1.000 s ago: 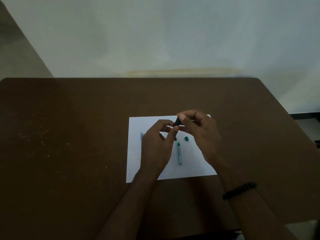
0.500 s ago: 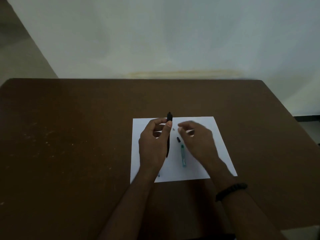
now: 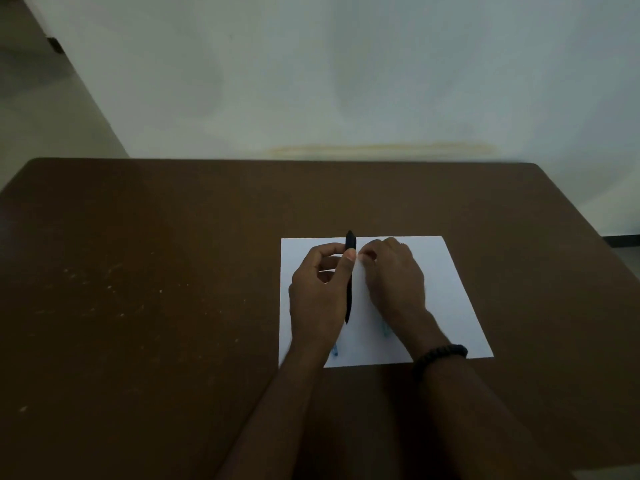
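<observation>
Just left of the right hand [image 3: 393, 277]:
left hand [image 3: 318, 299] is pinching a black pen [image 3: 349, 299]; the right is curling its fingers, hold unclear

bare brown table [image 3: 173, 306] lies open around the paper [image 3: 450, 289].

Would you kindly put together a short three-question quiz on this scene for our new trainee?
1. True or false: the left hand grips the black pen.
2. Which wrist wears the black bracelet? A) left B) right C) neither
3. Fill in the blank: the pen is held over a white sheet of ____ lying on the brown table.
Key: 1 true; 2 B; 3 paper.
</observation>
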